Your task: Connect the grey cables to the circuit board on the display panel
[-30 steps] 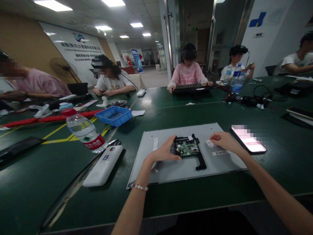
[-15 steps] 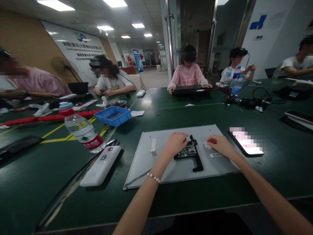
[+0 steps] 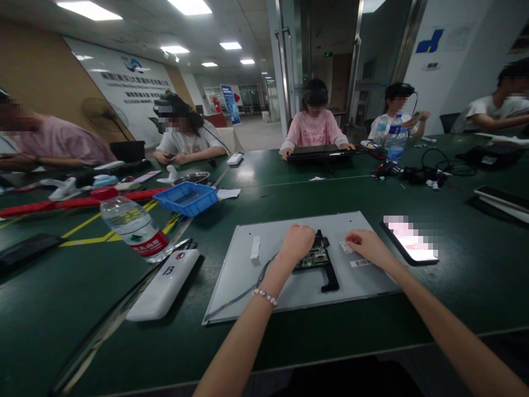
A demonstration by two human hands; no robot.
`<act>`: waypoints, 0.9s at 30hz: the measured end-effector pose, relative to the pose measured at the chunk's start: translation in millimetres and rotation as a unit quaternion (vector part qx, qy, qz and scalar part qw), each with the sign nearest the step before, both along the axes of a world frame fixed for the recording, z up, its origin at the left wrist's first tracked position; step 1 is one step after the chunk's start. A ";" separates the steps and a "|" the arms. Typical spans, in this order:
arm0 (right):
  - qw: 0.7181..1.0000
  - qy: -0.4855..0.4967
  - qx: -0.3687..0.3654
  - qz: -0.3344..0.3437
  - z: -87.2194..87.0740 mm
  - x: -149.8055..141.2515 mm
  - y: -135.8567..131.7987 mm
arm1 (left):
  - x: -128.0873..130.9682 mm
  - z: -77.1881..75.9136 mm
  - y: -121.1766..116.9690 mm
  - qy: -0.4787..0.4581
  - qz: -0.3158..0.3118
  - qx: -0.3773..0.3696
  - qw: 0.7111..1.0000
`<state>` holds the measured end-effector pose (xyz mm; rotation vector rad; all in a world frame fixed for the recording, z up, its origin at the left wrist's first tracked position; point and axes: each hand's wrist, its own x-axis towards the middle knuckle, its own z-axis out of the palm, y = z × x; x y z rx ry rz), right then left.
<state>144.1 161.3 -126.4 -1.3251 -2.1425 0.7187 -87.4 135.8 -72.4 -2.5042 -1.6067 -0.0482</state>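
A flat grey panel (image 3: pixel 243 281) lies before me on the green table. On its middle sits a green circuit board (image 3: pixel 316 258) in a black bracket (image 3: pixel 330 278). My left hand (image 3: pixel 298 242) is closed over the board's upper left part, fingers curled down; what they hold is hidden. Thin dark cables (image 3: pixel 248 290) run from under that wrist toward the panel's lower left corner. To the right, my right hand (image 3: pixel 366 247) is closed above the panel, its fingertips beside a small white label (image 3: pixel 346 247). I cannot make out anything in them. A barcode sticker (image 3: pixel 360 263) lies below it.
A phone (image 3: pixel 409 242) with a lit screen lies right of the panel. On the left are a white power bank (image 3: pixel 165 286) marked 13, a water bottle (image 3: pixel 134 226) and a blue tray (image 3: pixel 188 199). Several people sit around the table; one holds a dark panel (image 3: pixel 318 154).
My left hand has turned knuckles-up and curled in; a small white piece at its fingertips no longer shows. More cable shows left of the wrist. My right hand has barely moved. The view shifted slightly.
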 end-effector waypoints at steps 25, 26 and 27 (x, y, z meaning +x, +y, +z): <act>1.000 0.000 0.007 0.004 2.0 -1.4 0.9 | 7.4 1.9 5.2 0.048 0.019 0.008 0.999; 1.000 -0.002 0.007 0.005 1.9 -1.4 0.9 | 8.2 2.1 4.9 0.049 0.019 0.007 0.999; 1.000 -0.002 0.007 0.007 1.7 -1.3 1.0 | 8.9 2.3 4.6 0.050 0.019 0.007 0.999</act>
